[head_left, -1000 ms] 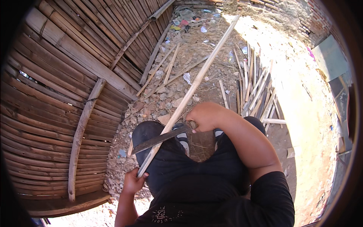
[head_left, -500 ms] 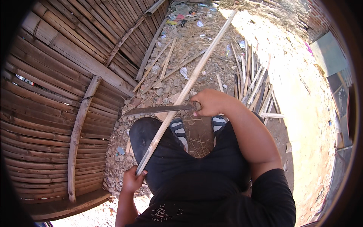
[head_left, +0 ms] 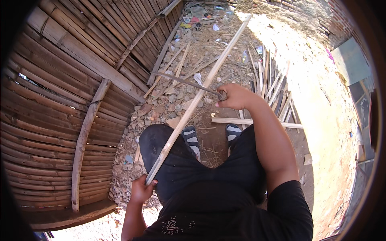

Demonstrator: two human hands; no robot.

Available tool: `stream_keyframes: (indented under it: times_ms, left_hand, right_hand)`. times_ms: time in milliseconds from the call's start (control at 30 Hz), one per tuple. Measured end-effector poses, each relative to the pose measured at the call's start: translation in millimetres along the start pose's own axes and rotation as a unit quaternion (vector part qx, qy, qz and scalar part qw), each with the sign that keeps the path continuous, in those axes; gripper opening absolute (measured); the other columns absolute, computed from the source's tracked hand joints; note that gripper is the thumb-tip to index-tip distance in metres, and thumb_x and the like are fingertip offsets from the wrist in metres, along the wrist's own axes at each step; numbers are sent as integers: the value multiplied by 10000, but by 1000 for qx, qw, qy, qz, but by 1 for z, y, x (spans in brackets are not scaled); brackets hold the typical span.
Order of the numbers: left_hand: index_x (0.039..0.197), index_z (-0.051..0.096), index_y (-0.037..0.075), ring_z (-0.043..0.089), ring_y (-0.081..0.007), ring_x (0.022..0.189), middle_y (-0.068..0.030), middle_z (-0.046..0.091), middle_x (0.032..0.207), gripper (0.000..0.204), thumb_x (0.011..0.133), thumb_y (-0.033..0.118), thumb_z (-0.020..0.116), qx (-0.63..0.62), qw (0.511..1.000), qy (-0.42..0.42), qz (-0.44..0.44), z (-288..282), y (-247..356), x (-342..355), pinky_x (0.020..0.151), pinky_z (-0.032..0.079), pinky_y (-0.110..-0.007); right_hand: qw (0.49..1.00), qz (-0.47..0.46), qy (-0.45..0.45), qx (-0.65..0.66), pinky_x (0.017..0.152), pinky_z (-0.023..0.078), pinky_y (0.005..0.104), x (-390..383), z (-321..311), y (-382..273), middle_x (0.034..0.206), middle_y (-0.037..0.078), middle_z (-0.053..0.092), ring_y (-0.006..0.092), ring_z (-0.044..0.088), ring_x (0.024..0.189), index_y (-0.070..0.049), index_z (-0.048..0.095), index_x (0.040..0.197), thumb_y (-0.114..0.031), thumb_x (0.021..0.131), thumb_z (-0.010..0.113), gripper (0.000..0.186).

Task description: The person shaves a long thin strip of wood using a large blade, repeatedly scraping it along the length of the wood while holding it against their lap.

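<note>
A long, pale split-bamboo strip (head_left: 177, 129) runs slantwise from my lap up toward the far ground, across my left thigh. Its near end is gripped in my left hand (head_left: 142, 190), closed with the thumb along it. My right hand (head_left: 237, 97) is wrapped round the handle of a machete (head_left: 183, 81). The dark blade points left and crosses the strip well beyond my knees, its edge seen thin. Whether the blade bites into the strip I cannot tell.
A bamboo-slat wall (head_left: 52, 132) rises close on my left. Several cut strips (head_left: 273, 82) lie piled ahead to the right, with one strip (head_left: 232, 120) lying crosswise beyond my feet. Stones and litter cover the ground ahead. A brick wall (head_left: 341, 20) stands far right.
My right hand has moved the machete farther along the strip, away from me, and turned the blade. The crosswise strip shows more now. My left hand keeps its hold.
</note>
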State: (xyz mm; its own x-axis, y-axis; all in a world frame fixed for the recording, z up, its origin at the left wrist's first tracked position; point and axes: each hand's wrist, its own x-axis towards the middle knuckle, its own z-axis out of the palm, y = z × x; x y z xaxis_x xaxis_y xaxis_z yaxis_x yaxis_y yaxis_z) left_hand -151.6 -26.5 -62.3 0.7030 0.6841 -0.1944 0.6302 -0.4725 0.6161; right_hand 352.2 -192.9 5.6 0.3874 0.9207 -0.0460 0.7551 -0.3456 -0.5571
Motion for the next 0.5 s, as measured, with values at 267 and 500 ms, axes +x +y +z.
stream_keyframes:
  times_ms: [267,500]
  left_hand:
    - [821,639,2,599,-314,531,-165,608,615,403,891,349,833,33,999,-10,-16,-12,20,-2,553,481,-407]
    - [803,620,5,608,-300,531,-162,610,612,403,895,337,831,23,999,6,22,-5,9,2,549,480,-406]
  right_hand:
    - [976,-103,-166,-99,845,544,526,-3,33,-66,975,225,728,440,696,990,-102,725,1130,-391,824,806,429]
    - [999,38,-29,1,950,524,466,7,-12,1,1148,265,704,412,673,1113,-6,688,1234,-443,805,831,629]
